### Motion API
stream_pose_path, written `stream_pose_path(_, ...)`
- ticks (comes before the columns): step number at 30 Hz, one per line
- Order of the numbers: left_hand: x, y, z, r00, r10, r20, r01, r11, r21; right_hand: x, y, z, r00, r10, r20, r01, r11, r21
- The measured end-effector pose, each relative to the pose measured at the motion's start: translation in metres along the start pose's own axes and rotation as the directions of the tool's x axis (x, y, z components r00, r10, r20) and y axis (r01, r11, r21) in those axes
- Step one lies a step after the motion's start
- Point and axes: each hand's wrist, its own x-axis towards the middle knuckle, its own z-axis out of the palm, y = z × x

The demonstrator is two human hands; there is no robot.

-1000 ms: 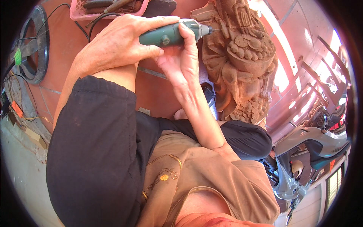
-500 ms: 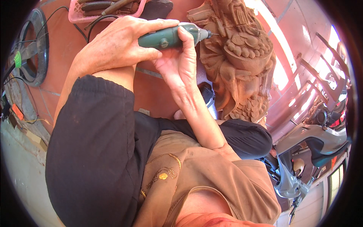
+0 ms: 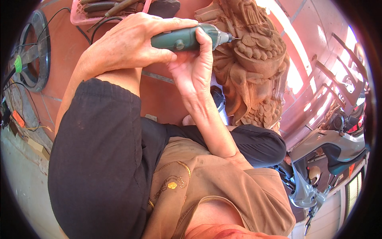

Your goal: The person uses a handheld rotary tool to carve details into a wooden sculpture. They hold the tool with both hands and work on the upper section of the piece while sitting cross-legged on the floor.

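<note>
A green rotary tool with a grey nose and a thin bit lies level between my two hands. My left hand wraps its rear part, fingers along the top and thumb below. Near the nose, my right hand grips the body from underneath, its thumb on the near side. The bit points right at a brown carved figure, which looks like wood, with heaped round shapes. Its tip is at the carving's surface beside those shapes; whether it touches I cannot tell. My left forearm rests across my raised knee.
A pink basket of long-handled tools stands at the top, beside a dark object. A black cable runs behind my left hand. At far left is a dark round frame. A grey motorbike stands at right on the tiled floor.
Both hands and the rotary tool have shifted slightly right, so the bit's tip is farther over the carving, nearer the heaped round shapes. The grip looks the same.
</note>
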Motion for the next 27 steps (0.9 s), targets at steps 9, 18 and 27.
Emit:
stream_pose_path(9,-0.005,-0.003,0.005,0.998,0.046,-0.046,-0.046,0.999,0.005,0.001,0.006,-0.004,0.998,0.059,0.003,-0.059,0.996,0.07)
stream_pose_path(18,0.0,-0.007,0.004,1.0,0.02,0.0,-0.02,1.0,0.024,0.003,0.001,-0.004,1.0,0.026,0.011,-0.027,0.999,0.03)
stream_pose_path(27,-0.001,-0.004,0.003,1.0,0.031,-0.004,-0.031,0.999,-0.028,-0.001,0.005,-0.005,0.999,0.036,-0.005,-0.035,0.999,0.028)
